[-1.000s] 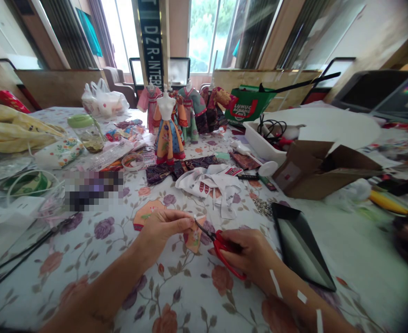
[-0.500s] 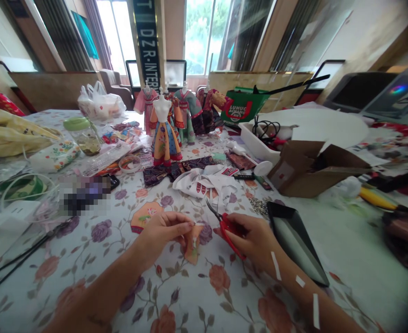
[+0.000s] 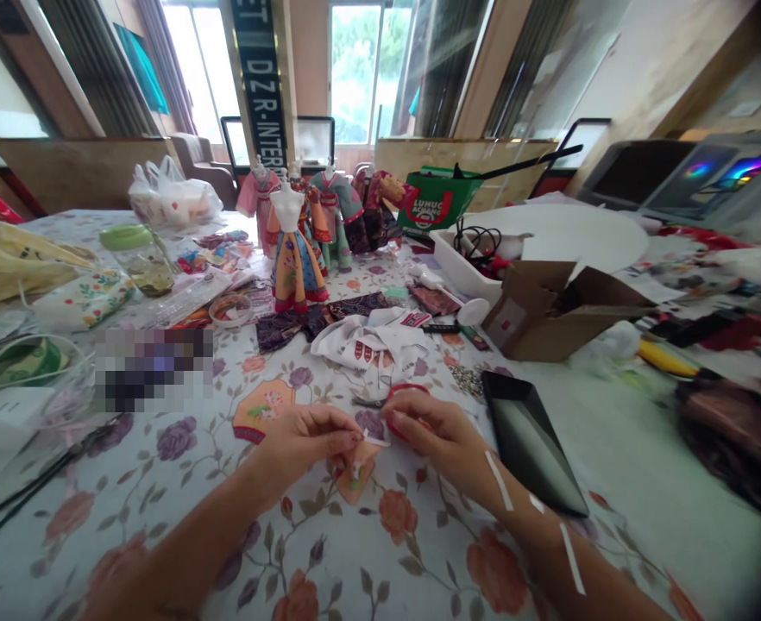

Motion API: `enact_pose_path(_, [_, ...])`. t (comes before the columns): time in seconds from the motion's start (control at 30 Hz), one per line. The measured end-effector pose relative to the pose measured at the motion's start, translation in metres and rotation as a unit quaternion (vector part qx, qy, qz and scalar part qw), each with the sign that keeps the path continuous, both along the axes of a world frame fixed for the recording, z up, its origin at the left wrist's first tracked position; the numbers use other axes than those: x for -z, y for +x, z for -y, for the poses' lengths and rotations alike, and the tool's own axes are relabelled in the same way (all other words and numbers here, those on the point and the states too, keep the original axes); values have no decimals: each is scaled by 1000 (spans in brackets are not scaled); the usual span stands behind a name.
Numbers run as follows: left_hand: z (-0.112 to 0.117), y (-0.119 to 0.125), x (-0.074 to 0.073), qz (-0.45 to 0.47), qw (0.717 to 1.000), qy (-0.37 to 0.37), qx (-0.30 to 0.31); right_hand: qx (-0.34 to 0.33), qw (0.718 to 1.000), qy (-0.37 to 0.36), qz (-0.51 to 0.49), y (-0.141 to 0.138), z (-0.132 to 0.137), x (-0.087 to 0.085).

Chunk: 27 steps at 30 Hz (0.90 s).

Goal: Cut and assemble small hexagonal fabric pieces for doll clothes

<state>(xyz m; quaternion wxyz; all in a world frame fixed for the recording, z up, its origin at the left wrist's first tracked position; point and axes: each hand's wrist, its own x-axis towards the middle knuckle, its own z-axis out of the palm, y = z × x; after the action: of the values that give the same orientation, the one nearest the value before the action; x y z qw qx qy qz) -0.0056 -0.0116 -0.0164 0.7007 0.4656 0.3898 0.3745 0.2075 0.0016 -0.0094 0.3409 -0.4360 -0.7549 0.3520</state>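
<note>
Floral-covered bench (image 3: 277, 539) before curtained windows (image 3: 358, 73): left hand (image 3: 312, 435), grip pinching an orange fabric piece (image 3: 355, 480); right hand (image 3: 432, 424) at red-handled scissors (image 3: 410, 388), its grip's hold indiscernible.

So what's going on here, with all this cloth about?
A person's left hand pinches a small orange scrap over the tablecloth. The right hand is at the red scissors; whether it holds them is hard to tell. A second orange piece lies just beyond the left hand, and small dressed figures stand farther back.

Orange fabric (image 3: 264, 409) on flowered tablecloth (image 3: 345, 556)
</note>
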Motion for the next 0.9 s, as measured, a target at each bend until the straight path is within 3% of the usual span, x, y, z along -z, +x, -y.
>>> enact_pose_path(0.07, [0, 1, 0, -12, 1000, -2, 1, -35, 995, -77, -45, -7, 5, -3])
enact_pose_path(0.17, [0, 2, 0, -25, 1000, -2, 4, -48, 987, -131, -79, -13, 9, -4])
enact_pose_path(0.47, [-2, 2, 3, -39, 999, -7, 13, -64, 958, -208, -188, -16, 8, 2])
enact_pose_path(0.6, [-1, 3, 3, -58, 998, -10, 6, -68, 955, -203, -206, -17, 10, 2])
enact_pose_path(0.73, [-2, 2, 6, -103, 995, -3, -17, -33, 960, -179, -212, -15, 9, 1])
enact_pose_path(0.9, [-4, -1, 6, -146, 987, 17, -61, 53, 952, -204, -223, -13, 6, 7])
